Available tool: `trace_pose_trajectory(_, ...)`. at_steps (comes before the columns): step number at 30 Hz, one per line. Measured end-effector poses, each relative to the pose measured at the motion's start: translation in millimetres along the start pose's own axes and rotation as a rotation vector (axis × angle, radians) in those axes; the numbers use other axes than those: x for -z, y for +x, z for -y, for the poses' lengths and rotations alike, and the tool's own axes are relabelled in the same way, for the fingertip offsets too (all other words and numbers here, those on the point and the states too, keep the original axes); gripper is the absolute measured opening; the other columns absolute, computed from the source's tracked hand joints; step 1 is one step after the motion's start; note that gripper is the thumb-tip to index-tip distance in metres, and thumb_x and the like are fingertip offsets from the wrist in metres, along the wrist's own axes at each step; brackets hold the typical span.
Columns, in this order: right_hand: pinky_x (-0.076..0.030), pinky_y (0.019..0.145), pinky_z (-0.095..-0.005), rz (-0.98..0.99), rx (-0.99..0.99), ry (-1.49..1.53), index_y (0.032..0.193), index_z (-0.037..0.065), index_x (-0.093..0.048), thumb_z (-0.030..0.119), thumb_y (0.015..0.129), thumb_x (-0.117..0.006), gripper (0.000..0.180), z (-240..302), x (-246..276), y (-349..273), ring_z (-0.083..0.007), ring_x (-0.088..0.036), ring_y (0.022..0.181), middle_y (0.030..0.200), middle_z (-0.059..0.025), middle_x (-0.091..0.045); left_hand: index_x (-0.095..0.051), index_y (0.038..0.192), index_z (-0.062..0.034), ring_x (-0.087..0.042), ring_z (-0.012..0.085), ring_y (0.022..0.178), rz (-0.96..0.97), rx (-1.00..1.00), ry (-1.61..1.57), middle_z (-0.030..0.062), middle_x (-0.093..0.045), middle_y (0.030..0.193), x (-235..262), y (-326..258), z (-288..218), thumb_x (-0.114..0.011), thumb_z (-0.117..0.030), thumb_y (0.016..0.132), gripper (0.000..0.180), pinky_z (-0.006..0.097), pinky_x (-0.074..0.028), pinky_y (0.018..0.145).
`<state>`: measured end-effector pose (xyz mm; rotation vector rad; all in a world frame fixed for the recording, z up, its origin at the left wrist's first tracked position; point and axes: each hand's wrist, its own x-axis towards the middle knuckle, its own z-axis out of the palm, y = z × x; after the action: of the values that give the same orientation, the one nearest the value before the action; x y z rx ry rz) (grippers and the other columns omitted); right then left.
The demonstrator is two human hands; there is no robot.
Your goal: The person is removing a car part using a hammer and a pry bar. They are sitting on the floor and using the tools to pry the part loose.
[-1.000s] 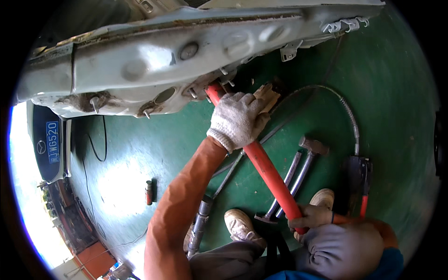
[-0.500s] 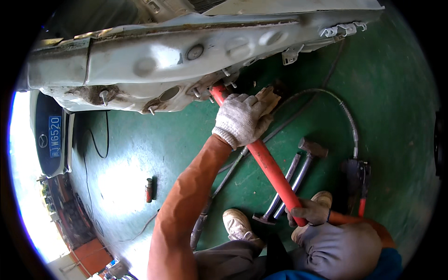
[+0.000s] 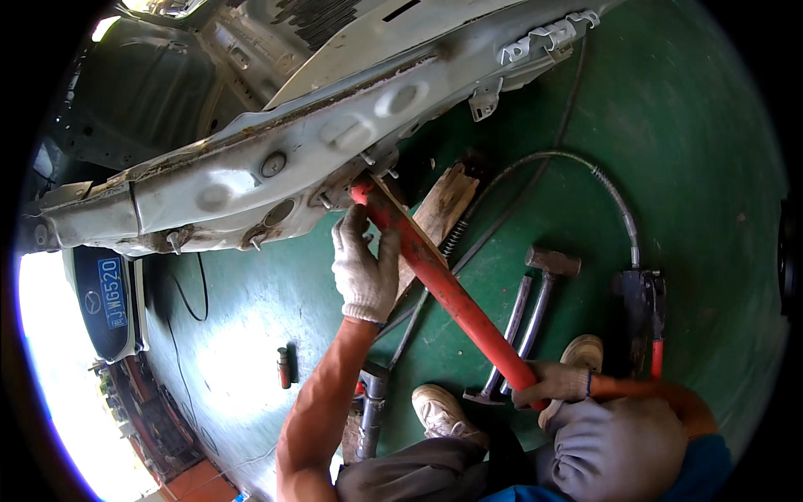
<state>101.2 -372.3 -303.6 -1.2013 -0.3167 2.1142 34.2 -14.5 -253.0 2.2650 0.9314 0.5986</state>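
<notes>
Since a second ago, the left hand (image 3: 365, 269) in its white knit glove has let go of the long red metal bar (image 3: 439, 280); earlier it was wrapped around the shaft, and now its fingers are loosely spread and only rest against the bar's side near the upper end. That bar runs from about 11 o'clock, where its tip (image 3: 361, 191) is jammed under the grey sheet-metal car body beam (image 3: 251, 180), down toward 5 o'clock. At the lower end the right hand (image 3: 556, 385), in a dirty grey glove, is closed tightly around the shaft, just above the person's grey-trousered knee (image 3: 615, 443). Behind the bar, toward 1 o'clock of the left hand, a splintered wooden block (image 3: 443, 209) lies on the green workshop floor (image 3: 694, 167). At 3 o'clock of the bar two steel-handled sledgehammers (image 3: 535, 309) lie side by side, with a black hydraulic pump and its grey hose (image 3: 640, 305) further right. A worn beige shoe (image 3: 439, 412) is planted at 6 o'clock, and a small dark red cylinder (image 3: 284, 368) lies well apart at 8 o'clock.
</notes>
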Motion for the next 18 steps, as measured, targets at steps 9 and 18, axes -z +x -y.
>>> trace_pose_trajectory(9,-0.051,0.068,-0.0267,-0.178,0.035,-0.036,0.097,0.004,-0.062,0.012,0.076,-0.084,0.031,15,3,-26,-0.0083,-0.061,0.075,0.080,0.0009,-0.062,-0.057,0.130,0.0040,-0.070,0.0277,0.106,0.304,0.705,-1.132,0.0170,-0.069,0.119,-15,23,49,-0.051,-0.011,0.101,0.034,0.043,-0.058,0.099)
trace_pose_trajectory(18,-0.055,0.077,-0.0307,-0.289,-0.006,-0.332,0.101,0.008,-0.068,0.023,0.071,-0.085,0.038,-24,11,-40,-0.0156,-0.067,0.082,0.088,-0.0036,-0.069,-0.053,0.136,0.0017,-0.067,0.0265,0.114,0.502,0.648,-1.274,0.0131,-0.066,0.125,-18,20,61,-0.066,-0.008,0.096,0.043,0.043,-0.053,0.105)
